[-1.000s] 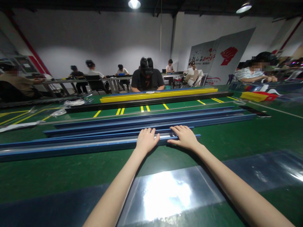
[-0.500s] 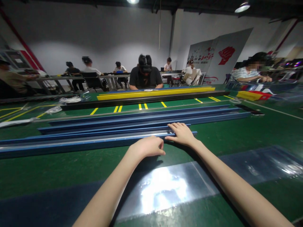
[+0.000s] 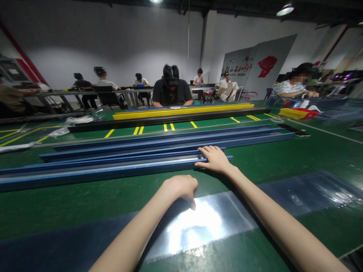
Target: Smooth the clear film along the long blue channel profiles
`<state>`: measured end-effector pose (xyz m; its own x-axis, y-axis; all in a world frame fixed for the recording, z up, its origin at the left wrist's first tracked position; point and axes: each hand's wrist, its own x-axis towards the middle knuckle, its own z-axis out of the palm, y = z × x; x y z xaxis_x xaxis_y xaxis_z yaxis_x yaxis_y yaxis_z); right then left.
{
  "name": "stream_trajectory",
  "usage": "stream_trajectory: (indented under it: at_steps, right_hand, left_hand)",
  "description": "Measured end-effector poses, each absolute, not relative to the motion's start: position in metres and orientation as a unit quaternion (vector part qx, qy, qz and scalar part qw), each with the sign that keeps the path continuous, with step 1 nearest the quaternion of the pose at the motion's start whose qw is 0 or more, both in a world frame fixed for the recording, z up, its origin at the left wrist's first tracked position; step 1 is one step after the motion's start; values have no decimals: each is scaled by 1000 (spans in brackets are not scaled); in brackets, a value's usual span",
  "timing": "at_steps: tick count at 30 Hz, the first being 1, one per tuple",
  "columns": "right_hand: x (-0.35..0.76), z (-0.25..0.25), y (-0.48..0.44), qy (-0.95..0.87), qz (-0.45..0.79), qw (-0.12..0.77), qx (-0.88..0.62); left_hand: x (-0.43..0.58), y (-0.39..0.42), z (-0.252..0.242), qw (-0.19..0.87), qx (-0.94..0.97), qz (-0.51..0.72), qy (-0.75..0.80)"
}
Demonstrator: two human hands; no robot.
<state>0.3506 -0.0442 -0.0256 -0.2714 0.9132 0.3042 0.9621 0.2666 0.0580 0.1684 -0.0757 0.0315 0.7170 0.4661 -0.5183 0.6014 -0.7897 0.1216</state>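
Observation:
A long blue channel strip (image 3: 113, 172) lies across the green table, nearest to me among the blue strips. My right hand (image 3: 216, 159) is on its right end, fingers over the top and thumb at the near side. In front of it, my left hand (image 3: 183, 188) hangs above the table, apart from the strip. Its fingers are curled in and mostly hidden, with one digit pointing down; whatever they hold, if anything, is out of sight. Below it lies a clear plastic sleeve (image 3: 241, 207), flat and shiny, running across the table.
More blue strips (image 3: 249, 140) lie just beyond. Farther back are a black strip (image 3: 170, 120) and a yellow strip (image 3: 184, 111), with a person (image 3: 171, 90) seated behind. Crumpled clear plastic (image 3: 79, 119) sits at left, a dark phone-like slab (image 3: 293, 130) at right.
My left hand has come away from the blue strip, moving down toward me over the plastic sleeve. My right hand stays on the strip's end. The view has shifted slightly.

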Motion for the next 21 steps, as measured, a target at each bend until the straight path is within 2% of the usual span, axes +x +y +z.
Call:
stream_trajectory:
  at_steps: [5, 11, 18, 21]
  right_hand:
    - [351, -26, -43, -793, -115, 101, -590]
    - [357, -20, -40, -814, -69, 82, -571]
    - [359, 33, -58, -824, -49, 120, -551]
    - [349, 54, -72, -827, 11, 155, -540]
  left_hand:
    - [168, -74, 32, 161, 913, -241, 286]
    - [162, -69, 35, 137, 928, -175, 299]
    - [149, -59, 41, 141, 920, -54, 361]
    - [146, -57, 45, 135, 915, -17, 379]
